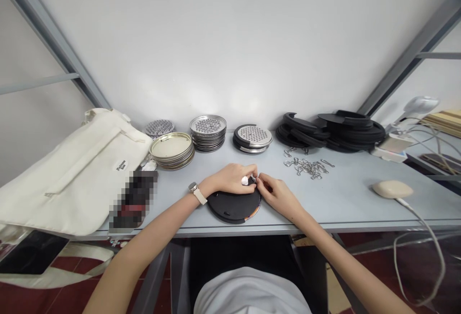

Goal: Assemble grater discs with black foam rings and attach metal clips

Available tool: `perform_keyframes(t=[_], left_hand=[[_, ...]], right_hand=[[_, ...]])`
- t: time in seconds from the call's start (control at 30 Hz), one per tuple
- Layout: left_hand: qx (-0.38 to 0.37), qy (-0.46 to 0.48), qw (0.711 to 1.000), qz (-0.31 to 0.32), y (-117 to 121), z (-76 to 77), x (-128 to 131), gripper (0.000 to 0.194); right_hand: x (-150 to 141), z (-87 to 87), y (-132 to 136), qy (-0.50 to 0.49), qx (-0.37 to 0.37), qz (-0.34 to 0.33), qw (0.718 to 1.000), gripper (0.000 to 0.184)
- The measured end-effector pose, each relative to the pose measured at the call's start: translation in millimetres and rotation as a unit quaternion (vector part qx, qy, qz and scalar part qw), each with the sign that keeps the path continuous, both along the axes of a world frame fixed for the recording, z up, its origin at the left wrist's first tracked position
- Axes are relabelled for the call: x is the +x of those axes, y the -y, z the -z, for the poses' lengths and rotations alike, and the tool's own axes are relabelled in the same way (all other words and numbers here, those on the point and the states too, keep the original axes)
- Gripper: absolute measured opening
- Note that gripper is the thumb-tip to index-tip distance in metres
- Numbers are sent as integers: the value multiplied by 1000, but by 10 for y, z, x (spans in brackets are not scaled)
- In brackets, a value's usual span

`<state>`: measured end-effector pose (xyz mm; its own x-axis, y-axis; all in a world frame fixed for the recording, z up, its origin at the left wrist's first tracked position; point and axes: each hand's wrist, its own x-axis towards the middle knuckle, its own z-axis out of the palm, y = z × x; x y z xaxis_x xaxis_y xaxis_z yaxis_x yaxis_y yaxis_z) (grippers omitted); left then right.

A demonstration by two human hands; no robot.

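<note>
A flat black round disc (230,208) lies near the front edge of the table, with a shiny, orange-tinged strip along its lower right rim. Over its upper part, my left hand (232,179) rests with fingers bent toward the disc's right rim. A small white piece (245,180) shows at its fingers. My right hand (277,194) is closed in a pinch at the same rim, fingertips meeting those of the left. Between them a small silvery bit (254,178) is visible, mostly hidden. Loose metal clips (309,167) lie beyond my right hand.
Behind are stacked gold-coloured lids (171,146), perforated metal discs (208,126), a perforated disc with a black rim (254,136) and black rings (302,129). A white bag (79,170) lies left. At right are a cream mouse-shaped device (392,189) with a cable and a power adapter (392,146).
</note>
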<state>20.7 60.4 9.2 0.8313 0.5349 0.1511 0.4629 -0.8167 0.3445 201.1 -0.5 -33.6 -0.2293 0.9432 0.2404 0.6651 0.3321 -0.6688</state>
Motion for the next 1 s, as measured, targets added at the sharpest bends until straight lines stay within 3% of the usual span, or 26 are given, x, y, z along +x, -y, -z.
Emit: perform_keyframes(t=[1.0], left_hand=[[61,-23,997,29,-1,21,-9,15]], right_hand=[[-8,-30,7,24,0,-7,1000,27]])
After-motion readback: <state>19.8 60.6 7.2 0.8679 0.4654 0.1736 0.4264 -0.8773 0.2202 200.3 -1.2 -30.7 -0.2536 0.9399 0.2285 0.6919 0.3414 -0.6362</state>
